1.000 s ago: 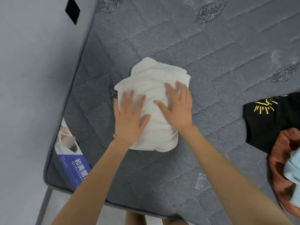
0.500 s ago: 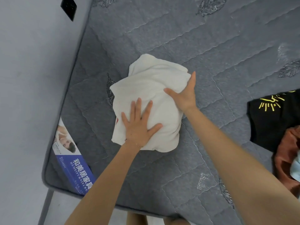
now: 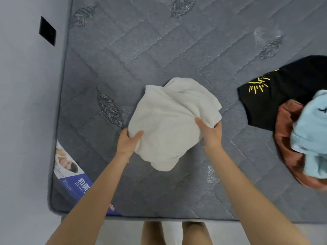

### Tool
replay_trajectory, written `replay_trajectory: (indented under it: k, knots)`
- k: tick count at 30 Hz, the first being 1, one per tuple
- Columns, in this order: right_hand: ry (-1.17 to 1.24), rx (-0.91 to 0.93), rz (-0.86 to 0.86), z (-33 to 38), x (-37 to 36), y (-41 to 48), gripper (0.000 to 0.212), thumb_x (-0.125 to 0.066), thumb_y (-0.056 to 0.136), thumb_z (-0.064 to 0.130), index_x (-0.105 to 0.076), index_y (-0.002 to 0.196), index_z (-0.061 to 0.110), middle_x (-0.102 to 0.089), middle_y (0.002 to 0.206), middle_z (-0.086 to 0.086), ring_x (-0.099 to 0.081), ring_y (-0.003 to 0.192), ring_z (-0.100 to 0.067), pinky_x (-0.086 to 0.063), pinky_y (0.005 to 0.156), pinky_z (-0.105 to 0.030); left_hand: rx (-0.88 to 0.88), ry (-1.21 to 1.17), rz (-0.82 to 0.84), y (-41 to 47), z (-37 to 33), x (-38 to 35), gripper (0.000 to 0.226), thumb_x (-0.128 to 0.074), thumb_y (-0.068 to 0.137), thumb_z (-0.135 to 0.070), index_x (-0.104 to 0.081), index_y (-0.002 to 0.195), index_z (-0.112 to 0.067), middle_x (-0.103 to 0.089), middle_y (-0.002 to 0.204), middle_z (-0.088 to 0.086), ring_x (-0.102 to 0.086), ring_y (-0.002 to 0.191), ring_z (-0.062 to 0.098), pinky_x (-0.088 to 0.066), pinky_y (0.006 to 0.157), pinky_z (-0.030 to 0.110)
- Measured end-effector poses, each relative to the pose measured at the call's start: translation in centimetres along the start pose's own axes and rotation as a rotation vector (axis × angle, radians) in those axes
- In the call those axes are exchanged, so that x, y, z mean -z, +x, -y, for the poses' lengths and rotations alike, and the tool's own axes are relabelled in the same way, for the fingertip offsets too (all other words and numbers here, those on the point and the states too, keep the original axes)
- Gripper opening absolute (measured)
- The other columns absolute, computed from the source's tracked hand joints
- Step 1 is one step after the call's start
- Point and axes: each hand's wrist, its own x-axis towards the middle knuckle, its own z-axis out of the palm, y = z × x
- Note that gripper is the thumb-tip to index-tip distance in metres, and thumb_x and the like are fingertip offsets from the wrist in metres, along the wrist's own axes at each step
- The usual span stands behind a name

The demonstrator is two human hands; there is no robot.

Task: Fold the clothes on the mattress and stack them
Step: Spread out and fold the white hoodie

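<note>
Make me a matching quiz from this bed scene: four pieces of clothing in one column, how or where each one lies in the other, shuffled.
1. white garment
2. black shirt
3. light blue garment
4. rust-brown garment

A. topmost in the pile at the right
B. gripped by the left hand and right hand
C. bears a yellow print
D. partly under the topmost piece

Pairs: 1-B, 2-C, 3-A, 4-D

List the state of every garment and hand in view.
white garment, folded bundle, gripped at both sides.
left hand, gripping its left edge.
right hand, gripping its right edge.
black T-shirt, unfolded, lying flat.
rust garment, crumpled, overlapping the black T-shirt.
light blue garment, crumpled atop the rust garment.
</note>
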Motion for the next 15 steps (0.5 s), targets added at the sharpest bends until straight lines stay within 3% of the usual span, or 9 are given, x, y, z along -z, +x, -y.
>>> replay_trajectory:
  k: [2,6,10,12,15]
  knots:
    - [0.046,-0.043,-0.019,-1.4,2.8,-0.9,0.062,-0.078,0.082,0.010,-0.048,0.136,0.017,-0.062,0.129,-0.002,-0.061,0.117,-0.020,-0.051,0.101,-0.046,-0.062,0.082,0.055,0.5,-1.3,-0.5,0.046,-0.072,0.087,-0.022,-0.054,0.126,-0.006,-0.060,0.126,0.008,-0.057,0.109,0.019,-0.046,0.090,0.030]
    - [0.066,-0.135,0.016,-5.0,6.3,-2.6,0.059,-0.072,0.084,0.005,-0.052,0.138,0.019,-0.064,0.130,-0.001,-0.060,0.121,-0.022,-0.048,0.104,-0.047,-0.346,0.284,0.061,1.7,-4.3,-1.8,0.034,-0.070,0.085,-0.015,-0.058,0.117,-0.008,-0.061,0.118,0.006,-0.056,0.107,0.021,-0.045,0.090,0.032]
    - [0.050,-0.369,0.047,-7.7,7.5,-3.7,0.067,-0.077,0.081,0.014,-0.046,0.140,0.015,-0.063,0.130,-0.003,-0.061,0.118,-0.024,-0.056,0.086,-0.040,-0.624,0.348,-0.002,2.2,-5.5,-2.6,0.044,-0.067,0.087,-0.012,-0.054,0.129,-0.010,-0.054,0.123,-0.001,-0.048,0.118,0.023,-0.036,0.102,0.032]
    - [-0.096,-0.313,-0.074,-7.6,7.5,-3.4,0.091,-0.084,0.076,0.017,-0.028,0.147,0.010,-0.053,0.137,-0.003,-0.057,0.121,-0.024,-0.053,0.094,-0.042,-0.597,0.264,-0.059,1.7,-4.8,-2.6,0.056,-0.067,0.088,-0.013,-0.044,0.139,-0.009,-0.048,0.134,0.005,-0.044,0.122,0.019,-0.033,0.106,0.030]
    - [-0.391,-0.089,-0.122,-6.2,7.4,-2.3,0.128,-0.092,0.063,0.032,-0.005,0.155,0.017,-0.028,0.157,-0.004,-0.035,0.140,-0.020,-0.030,0.117,-0.044,-0.373,-0.025,-0.098,-0.2,-2.7,-2.4,0.066,-0.065,0.091,-0.015,-0.026,0.144,-0.004,-0.040,0.140,0.008,-0.044,0.126,0.017,-0.037,0.110,0.032]
